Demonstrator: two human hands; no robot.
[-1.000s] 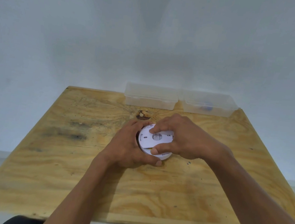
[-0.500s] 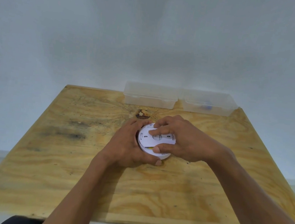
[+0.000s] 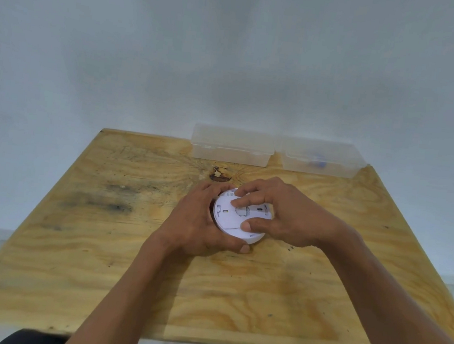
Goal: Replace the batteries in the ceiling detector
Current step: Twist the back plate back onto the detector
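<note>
A round white ceiling detector (image 3: 229, 218) lies on the plywood table (image 3: 99, 242) near its middle, its flat back plate facing up. My left hand (image 3: 196, 222) wraps around the detector's left and near rim, thumb under the front edge. My right hand (image 3: 280, 213) lies over the right side, with fingertips pressed on the back plate and the thumb on its near part. Much of the detector's right half is hidden by the fingers. No batteries show.
Two clear plastic boxes stand at the table's far edge: a left box (image 3: 231, 145) and a right box (image 3: 323, 157) with a small blue item inside. A dark knot (image 3: 220, 174) marks the wood just beyond the detector. A white wall rises behind.
My right hand has shifted slightly to the right across the back plate, and its fingers have moved. The back plate looks turned a little. My left hand keeps its hold.
</note>
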